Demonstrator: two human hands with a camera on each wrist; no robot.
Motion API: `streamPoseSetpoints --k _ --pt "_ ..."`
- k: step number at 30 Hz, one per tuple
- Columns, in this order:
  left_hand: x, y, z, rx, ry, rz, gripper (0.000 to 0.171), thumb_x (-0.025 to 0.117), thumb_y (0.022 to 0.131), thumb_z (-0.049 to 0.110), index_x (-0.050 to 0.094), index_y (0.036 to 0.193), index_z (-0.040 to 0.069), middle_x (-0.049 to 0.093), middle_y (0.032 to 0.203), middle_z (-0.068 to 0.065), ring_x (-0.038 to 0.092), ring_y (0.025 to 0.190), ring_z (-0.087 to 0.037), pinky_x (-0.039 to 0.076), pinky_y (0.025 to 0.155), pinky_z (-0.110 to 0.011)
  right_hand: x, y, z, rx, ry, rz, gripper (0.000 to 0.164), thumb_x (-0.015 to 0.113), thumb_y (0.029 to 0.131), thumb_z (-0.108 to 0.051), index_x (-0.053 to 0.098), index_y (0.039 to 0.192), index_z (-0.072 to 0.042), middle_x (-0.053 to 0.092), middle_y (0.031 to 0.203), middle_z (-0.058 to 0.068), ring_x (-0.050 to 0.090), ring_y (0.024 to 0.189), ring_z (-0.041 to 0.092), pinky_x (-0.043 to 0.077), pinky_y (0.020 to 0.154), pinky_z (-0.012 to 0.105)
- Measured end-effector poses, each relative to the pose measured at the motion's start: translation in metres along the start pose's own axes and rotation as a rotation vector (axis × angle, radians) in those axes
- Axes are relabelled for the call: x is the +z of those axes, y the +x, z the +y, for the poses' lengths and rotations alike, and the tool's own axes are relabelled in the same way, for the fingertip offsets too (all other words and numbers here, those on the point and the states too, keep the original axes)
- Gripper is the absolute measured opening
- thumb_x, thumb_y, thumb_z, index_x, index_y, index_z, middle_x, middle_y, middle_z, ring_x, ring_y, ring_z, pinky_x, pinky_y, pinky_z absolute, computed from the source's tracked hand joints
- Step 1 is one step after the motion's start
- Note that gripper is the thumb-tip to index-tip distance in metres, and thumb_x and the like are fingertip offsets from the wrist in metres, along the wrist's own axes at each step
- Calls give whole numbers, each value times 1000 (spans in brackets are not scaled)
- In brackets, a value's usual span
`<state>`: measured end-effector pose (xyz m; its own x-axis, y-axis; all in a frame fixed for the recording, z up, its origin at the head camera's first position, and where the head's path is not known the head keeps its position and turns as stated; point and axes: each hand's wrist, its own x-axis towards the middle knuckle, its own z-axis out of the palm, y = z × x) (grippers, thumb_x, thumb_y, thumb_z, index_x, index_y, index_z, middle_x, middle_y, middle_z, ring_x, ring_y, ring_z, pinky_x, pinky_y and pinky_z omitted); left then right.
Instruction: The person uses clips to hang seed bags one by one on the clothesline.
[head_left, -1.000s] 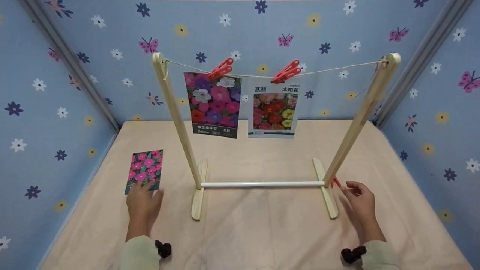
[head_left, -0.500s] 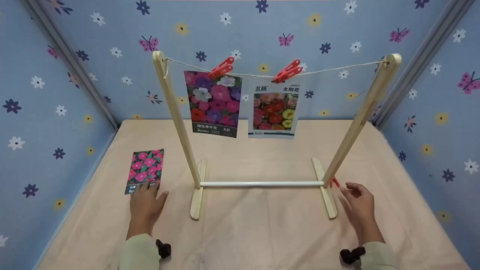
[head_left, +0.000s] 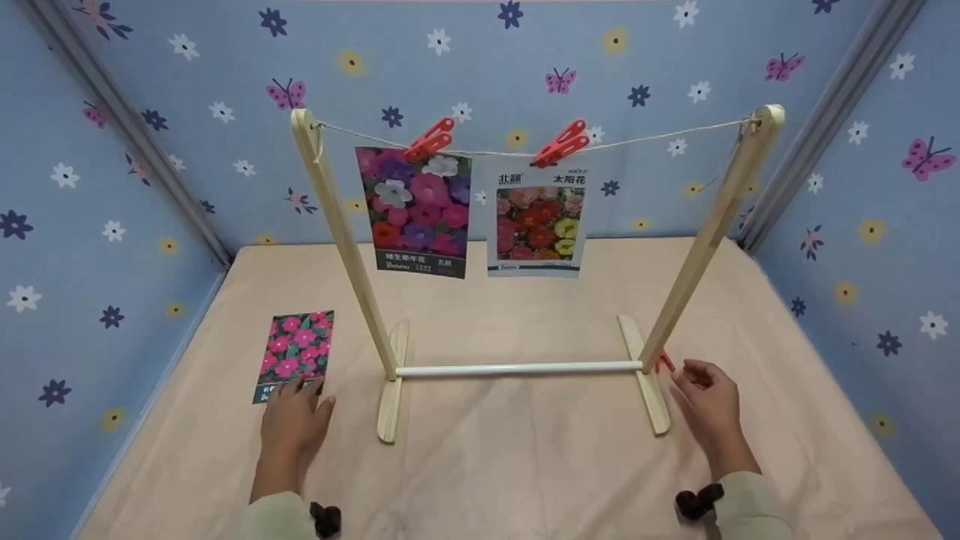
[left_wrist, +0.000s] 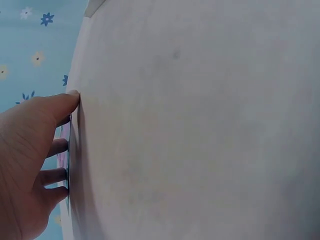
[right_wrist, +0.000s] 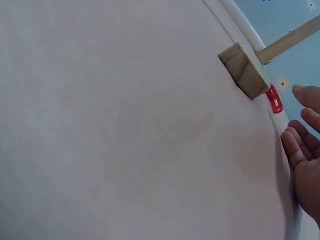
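At the left of the head view, my left hand rests its fingertips on the lower edge of a pink-flowered seed packet that lies flat on the table. The thumb stands apart to the side. My right hand, fingers loosely bent and holding nothing, lies by the stand's right foot. Just in front of its fingertips is a red clothespin, partly hidden behind the wooden post; the right wrist view shows the clothespin beside the wooden foot.
A wooden stand with a white crossbar rises mid-table. From its string, red clothespins hold a purple-and-pink flower packet and a white flower packet. Flower-patterned blue walls surround the table.
The pink-flowered packet has slid slightly right and nearer under my left fingers. My left thumb has spread away from the packet. My right hand has hardly moved, and the camera view has shifted a little.
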<state>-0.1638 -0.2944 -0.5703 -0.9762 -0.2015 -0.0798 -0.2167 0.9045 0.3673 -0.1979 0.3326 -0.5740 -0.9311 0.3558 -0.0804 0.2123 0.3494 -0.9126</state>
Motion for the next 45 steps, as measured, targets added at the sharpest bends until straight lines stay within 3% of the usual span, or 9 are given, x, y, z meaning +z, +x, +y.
streamPoseSetpoints --k 9,18,24,29,36,40,45 --pt "0 -12 4 -1 -21 -25 52 59 95 33 53 140 6 35 147 -30 24 135 -54 24 106 -70 10 5 -2 -80 -86 -12 49 71 91 -21 55 132 2 58 119 18 53 105 23 45 74 11" --pt "3 -24 11 42 -15 29 47 62 93 30 60 133 5 43 142 -30 33 131 -54 28 106 -68 19 9 -6 -85 -153 16 52 70 91 -24 54 133 3 56 116 20 51 105 28 46 88 37" --pt "1 -28 13 51 -35 51 43 65 91 29 65 126 3 51 136 -27 42 124 -53 34 103 -67 25 10 -7 -75 -162 34 52 72 89 -25 56 131 1 54 114 17 50 103 27 45 85 37" --pt "-5 -29 7 38 -121 84 45 65 91 28 63 126 -2 53 134 -28 44 125 -50 34 105 -64 27 12 -7 -62 -159 36 53 73 88 -26 57 130 2 54 114 18 50 103 28 45 86 38" --pt "-9 -28 -11 -42 -289 251 42 68 91 18 60 124 -6 54 128 -27 46 124 -43 35 108 -55 26 12 -8 -54 -171 29 54 74 88 -27 57 130 2 54 117 18 50 107 29 44 90 40" --pt "-5 -26 -18 -91 -370 333 38 68 92 17 62 122 -4 56 126 -22 48 123 -39 38 107 -51 25 12 -7 -89 -184 37 52 73 88 -25 57 129 4 54 117 20 51 107 30 45 90 41" --pt "-1 -25 -24 -162 -497 381 35 69 92 18 63 123 2 57 126 -15 52 123 -31 45 104 -42 25 12 -5 -116 -199 52 45 68 92 -22 58 126 6 55 114 20 52 106 30 45 91 41"
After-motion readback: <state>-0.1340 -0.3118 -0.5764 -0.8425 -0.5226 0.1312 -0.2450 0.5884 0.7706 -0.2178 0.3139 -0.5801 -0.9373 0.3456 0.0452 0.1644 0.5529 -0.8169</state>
